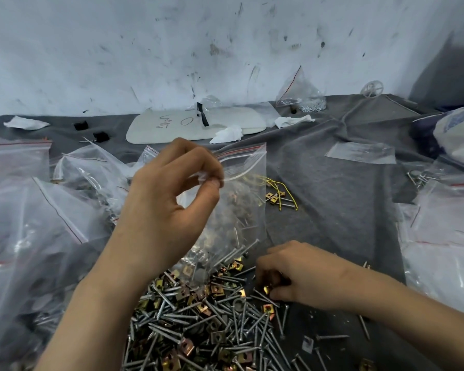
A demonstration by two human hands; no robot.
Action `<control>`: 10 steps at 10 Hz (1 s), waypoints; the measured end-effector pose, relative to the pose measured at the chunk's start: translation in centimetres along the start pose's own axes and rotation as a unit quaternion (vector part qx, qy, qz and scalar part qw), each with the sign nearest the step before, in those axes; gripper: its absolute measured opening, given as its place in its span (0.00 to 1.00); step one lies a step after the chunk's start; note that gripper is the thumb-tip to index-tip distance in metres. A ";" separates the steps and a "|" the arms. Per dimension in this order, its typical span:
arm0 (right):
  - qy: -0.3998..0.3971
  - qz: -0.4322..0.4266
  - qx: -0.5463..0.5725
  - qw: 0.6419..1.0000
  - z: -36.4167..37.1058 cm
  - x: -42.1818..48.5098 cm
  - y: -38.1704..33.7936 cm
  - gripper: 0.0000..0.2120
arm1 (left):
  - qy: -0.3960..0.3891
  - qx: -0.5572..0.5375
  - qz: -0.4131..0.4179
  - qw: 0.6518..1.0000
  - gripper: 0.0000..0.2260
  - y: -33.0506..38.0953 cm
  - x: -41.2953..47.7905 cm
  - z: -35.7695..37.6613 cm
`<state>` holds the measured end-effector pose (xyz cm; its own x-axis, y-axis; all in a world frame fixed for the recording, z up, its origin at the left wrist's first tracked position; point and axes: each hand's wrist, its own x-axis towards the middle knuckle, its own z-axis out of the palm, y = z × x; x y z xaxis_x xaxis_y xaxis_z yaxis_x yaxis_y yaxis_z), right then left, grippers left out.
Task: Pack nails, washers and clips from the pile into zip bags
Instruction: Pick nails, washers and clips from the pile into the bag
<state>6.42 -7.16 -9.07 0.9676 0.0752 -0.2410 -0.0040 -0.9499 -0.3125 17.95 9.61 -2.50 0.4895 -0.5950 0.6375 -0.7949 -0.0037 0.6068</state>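
Note:
A pile (198, 322) of silver nails, grey washers and gold-coloured clips lies on the grey cloth at the bottom centre. My left hand (169, 194) pinches the rim of a clear zip bag (241, 210) with a red stripe, holding it upright and open above the pile. Some clips and nails lie in the bag's bottom. My right hand (300, 274) is down on the pile's right edge with its fingers curled round gold clips (267, 290).
Filled zip bags (38, 223) crowd the left side, and more bags (445, 236) lie at the right. A few clips with yellow wire (277, 196) sit behind the held bag. A white board (172, 127), tissues and another bag (300, 95) stand by the wall.

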 end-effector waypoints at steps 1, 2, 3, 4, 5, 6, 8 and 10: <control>0.004 -0.001 0.005 1.000 0.4 0.0 0.1 0.06 | 0.001 -0.001 0.004 1.000 0.07 0.0 0.0 0.0; 0.032 0.011 0.044 0.998 0.4 -0.2 0.4 0.08 | -0.002 0.002 0.006 1.000 0.07 0.0 0.1 0.0; 0.074 0.009 0.159 0.984 -1.7 -1.1 0.1 0.07 | -0.008 0.000 0.005 1.000 0.06 0.1 0.1 0.1; 0.181 -0.070 0.322 0.927 -5.3 -2.5 -0.8 0.07 | -0.014 -0.003 0.011 1.000 0.05 0.2 0.1 0.2; 0.356 -0.154 0.383 0.838 -8.2 -3.0 -1.7 0.05 | -0.028 -0.009 0.021 0.999 0.06 0.3 0.0 0.6; 0.460 -0.146 0.336 0.809 -9.5 -2.2 -2.2 0.07 | -0.041 -0.020 0.030 0.999 0.05 0.7 -0.1 0.9; 0.427 -0.085 0.198 0.878 -8.9 -1.8 -1.6 0.04 | -0.036 -0.024 0.038 0.998 0.05 1.0 -0.1 1.2; 0.380 0.016 0.189 0.905 -8.1 -3.3 2.2 0.08 | -0.023 -0.022 0.028 0.999 0.05 0.7 0.0 0.7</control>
<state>5.29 -11.96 -1.50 0.8592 -0.3167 0.4017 0.0183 -0.7658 -0.6428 17.14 9.02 -2.42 0.4278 -0.6289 0.6492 -0.8032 0.0650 0.5921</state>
